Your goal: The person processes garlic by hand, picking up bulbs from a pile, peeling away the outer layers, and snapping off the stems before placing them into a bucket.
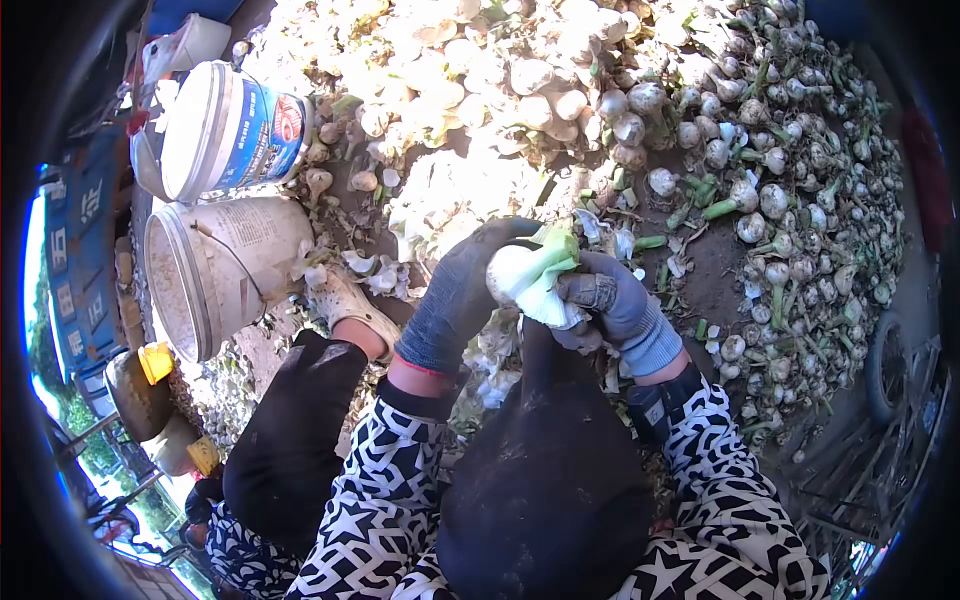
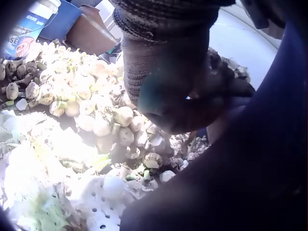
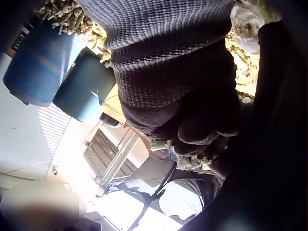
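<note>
In the head view a whitish garlic bulb (image 1: 512, 274) with a green stalk (image 1: 556, 248) is held up between both gloved hands, over the person's dark-clad lap. My left hand (image 1: 462, 292), in a dark grey knit glove, grips the bulb from the left. From the other side my right hand (image 1: 618, 300), in a lighter grey glove with soiled fingers, pinches the pale outer skin (image 1: 545, 305) that hangs loose below the stalk. The wrist views show the left glove (image 2: 168, 91) and right glove (image 3: 178, 91) in shadow, their fingers curled in.
Garlic bulbs (image 1: 775, 200) with stalks are heaped at the right, and more bulbs (image 1: 530, 85) lie in sunlight ahead. A blue-labelled bucket (image 1: 255, 135) and a white bucket (image 1: 255, 250) lie tipped at the left. Another person's shoe (image 1: 350, 305) rests beside them.
</note>
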Available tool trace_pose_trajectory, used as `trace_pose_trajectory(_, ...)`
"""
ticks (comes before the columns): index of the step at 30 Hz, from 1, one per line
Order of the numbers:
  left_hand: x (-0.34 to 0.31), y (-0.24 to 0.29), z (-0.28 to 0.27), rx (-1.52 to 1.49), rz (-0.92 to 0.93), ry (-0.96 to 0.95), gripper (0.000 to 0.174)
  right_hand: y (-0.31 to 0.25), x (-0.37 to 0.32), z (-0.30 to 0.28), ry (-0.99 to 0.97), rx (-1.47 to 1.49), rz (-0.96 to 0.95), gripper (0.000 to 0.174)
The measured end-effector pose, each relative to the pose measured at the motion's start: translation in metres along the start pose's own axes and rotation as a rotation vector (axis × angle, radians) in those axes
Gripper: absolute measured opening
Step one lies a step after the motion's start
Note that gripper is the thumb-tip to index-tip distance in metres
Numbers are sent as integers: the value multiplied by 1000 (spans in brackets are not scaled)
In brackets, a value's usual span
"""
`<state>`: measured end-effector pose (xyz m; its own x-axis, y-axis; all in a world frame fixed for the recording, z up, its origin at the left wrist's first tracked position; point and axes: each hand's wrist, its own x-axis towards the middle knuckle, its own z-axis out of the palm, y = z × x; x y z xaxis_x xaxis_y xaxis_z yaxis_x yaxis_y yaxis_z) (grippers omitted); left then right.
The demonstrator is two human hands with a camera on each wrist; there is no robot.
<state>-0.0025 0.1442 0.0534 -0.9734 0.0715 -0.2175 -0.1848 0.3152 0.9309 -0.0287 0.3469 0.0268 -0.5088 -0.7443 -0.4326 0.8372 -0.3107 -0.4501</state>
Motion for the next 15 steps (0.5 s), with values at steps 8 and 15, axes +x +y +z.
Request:
trace_pose_trajectory(8, -25, 17, 17, -329, -209, 166, 41, 3, 14, 16, -141, 148, 106, 27)
trace_pose_trajectory(15, -27, 6, 9, -167, 77, 93, 26, 17, -13, -29, -354, 702, -59, 37)
